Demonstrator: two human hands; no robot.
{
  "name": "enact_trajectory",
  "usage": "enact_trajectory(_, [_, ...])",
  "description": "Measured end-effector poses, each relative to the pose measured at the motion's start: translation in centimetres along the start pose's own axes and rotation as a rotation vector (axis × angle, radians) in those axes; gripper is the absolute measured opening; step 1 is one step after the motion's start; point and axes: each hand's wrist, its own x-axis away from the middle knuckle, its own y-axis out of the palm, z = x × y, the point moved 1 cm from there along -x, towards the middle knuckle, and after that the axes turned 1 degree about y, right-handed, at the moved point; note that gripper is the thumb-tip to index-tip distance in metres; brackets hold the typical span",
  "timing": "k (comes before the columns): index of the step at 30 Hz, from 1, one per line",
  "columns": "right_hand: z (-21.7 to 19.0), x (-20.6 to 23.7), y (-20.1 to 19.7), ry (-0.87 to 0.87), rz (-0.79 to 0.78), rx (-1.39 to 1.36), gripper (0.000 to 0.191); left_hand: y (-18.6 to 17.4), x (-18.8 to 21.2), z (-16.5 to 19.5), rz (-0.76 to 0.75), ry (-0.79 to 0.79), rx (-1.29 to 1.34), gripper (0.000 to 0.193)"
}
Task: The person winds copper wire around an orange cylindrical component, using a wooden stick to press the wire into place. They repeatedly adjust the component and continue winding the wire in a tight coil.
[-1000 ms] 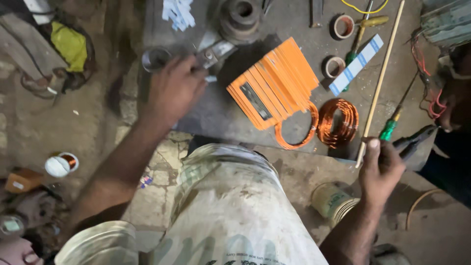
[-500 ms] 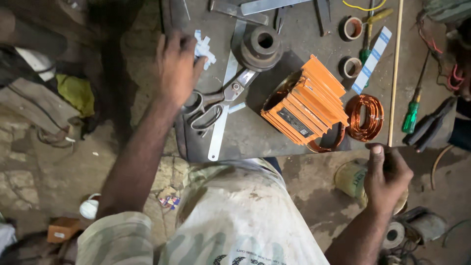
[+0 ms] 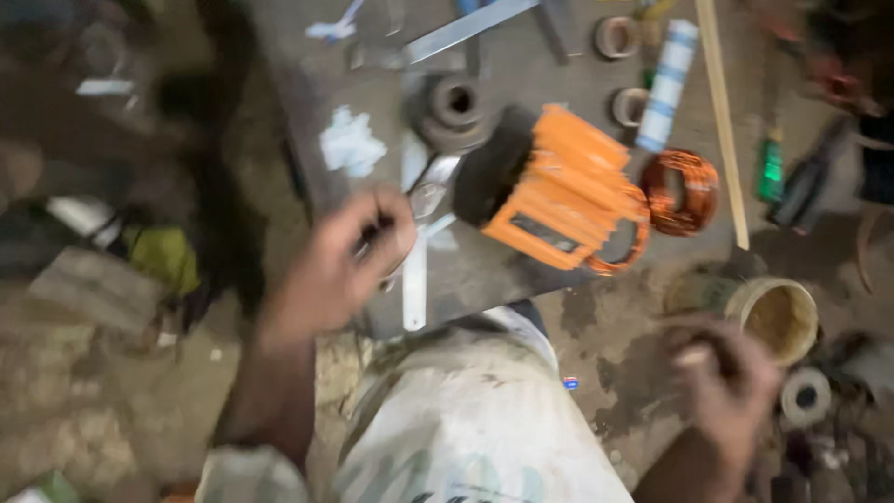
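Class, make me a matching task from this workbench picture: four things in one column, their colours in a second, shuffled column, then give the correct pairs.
Things:
1. Ribbed motor housing
2. Wire coil
3. Screwdriver handle
4. Crumpled scrap

Colours:
A. green
B. white
C. orange
D. copper

Pairs: 1-C, 2-D, 3-A, 4-B

The left hand is closed on the scissors beside the housing.

An orange ribbed motor housing [image 3: 549, 200] lies on a grey worktop [image 3: 521, 265]. Beside it sit a copper-coloured wire coil [image 3: 680, 191] and a blue-and-white striped roll [image 3: 667, 84].
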Motion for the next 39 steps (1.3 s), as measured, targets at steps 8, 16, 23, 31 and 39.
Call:
enact_trajectory(8, [-5.9, 2.4, 5.4, -0.196, -0.224, -0.043, 0.015, 13.9, 4.7, -7.6, -0.264, -0.144, 0.466, 0.012])
enact_trajectory(16, [-5.4, 5.4, 2.5, -0.113, -0.064, -0.124, 0.016, 18.9, 0.6, -18.1, -0.466, 0.265, 0.066, 0.023])
enact_trajectory(23, [-3.1, 7.9, -0.3, -0.117, 0.072, -0.283, 0.020, 24.1, -1.2, -16.3, -0.993, -0.339, 0.367, 0.022])
enact_trajectory(31, [0.2, 9.4, -6.1, -0.114, -0.058, -0.434, 0.012, 30.2, -0.9, -15.4, -0.961, -0.247, 0.296, 0.021])
enact_trajectory(39, [7.0, 12.4, -12.4, -0.142, 0.000, -0.373, 0.008, 37.4, -0.6, -15.5, -0.859, -0.281, 0.161, 0.019])
